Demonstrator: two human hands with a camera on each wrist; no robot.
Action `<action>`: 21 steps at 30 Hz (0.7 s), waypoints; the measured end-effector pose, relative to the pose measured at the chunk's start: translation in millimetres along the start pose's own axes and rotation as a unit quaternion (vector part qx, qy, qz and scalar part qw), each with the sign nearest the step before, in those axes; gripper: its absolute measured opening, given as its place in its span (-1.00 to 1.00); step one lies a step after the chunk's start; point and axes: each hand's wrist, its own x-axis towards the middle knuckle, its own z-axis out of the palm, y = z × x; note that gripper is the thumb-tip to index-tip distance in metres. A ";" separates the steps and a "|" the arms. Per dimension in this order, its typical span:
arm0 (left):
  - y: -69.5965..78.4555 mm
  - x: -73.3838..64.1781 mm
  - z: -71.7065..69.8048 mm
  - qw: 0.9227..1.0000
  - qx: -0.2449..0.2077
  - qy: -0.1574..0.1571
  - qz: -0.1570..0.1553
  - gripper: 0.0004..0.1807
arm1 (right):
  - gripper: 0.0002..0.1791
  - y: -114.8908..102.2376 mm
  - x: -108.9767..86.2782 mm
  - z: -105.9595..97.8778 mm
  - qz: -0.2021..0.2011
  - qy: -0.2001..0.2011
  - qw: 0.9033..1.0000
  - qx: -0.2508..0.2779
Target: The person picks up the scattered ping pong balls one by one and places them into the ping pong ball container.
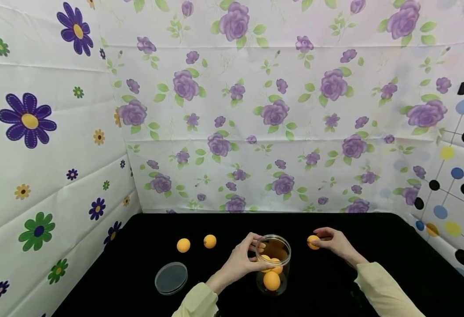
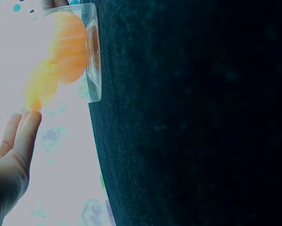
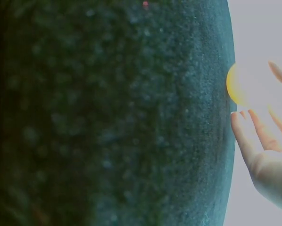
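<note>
In the head view my left hand (image 1: pixel 239 259) grips a clear plastic jar (image 1: pixel 284 275) near its upper part, thumb in front and fingers around the far side. The jar stands upright with no lid on, and three orange ping-pong balls (image 1: pixel 272 281) show through its wall. The left wrist view has the balls (image 2: pixel 70 47) at the jar's base, above my fingertips. To the right of the jar, my right hand (image 1: pixel 336 244) pinches another orange ping-pong ball (image 1: pixel 312 242) between thumb and fingers. Part of that ball (image 3: pixel 232 84) appears at the right wrist view's bright edge.
Two more orange ping-pong balls, one (image 1: pixel 183 245) beside the other (image 1: pixel 210 241), lie left of the jar. Nearer the front left is a round clear lid (image 1: pixel 171 278), flat on the black tablecloth (image 1: pixel 137 255). Patterned curtains (image 1: pixel 255 110) enclose the back and sides.
</note>
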 end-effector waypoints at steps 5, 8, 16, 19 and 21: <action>-1.5 0.4 -0.3 1.000 0.005 0.001 0.000 -0.48 | -0.44 3.1 1.2 0.6 -0.003 -0.004 1.000 0.005; -1.9 0.9 -0.4 1.000 0.006 0.000 0.000 -0.47 | -0.44 4.4 1.9 1.0 -0.005 -0.005 1.000 0.004; -0.6 0.7 -0.3 1.000 0.003 0.000 0.002 -0.45 | -0.45 2.4 1.2 3.2 -0.017 -0.009 1.000 0.008; 2.0 -0.1 -0.2 1.000 -0.004 -0.002 -0.001 -0.44 | -0.45 2.0 1.1 4.2 -0.018 -0.009 1.000 0.011; 6.9 -1.1 -0.5 1.000 -0.010 -0.004 -0.001 -0.44 | -0.45 2.3 1.2 4.7 -0.018 -0.008 1.000 0.011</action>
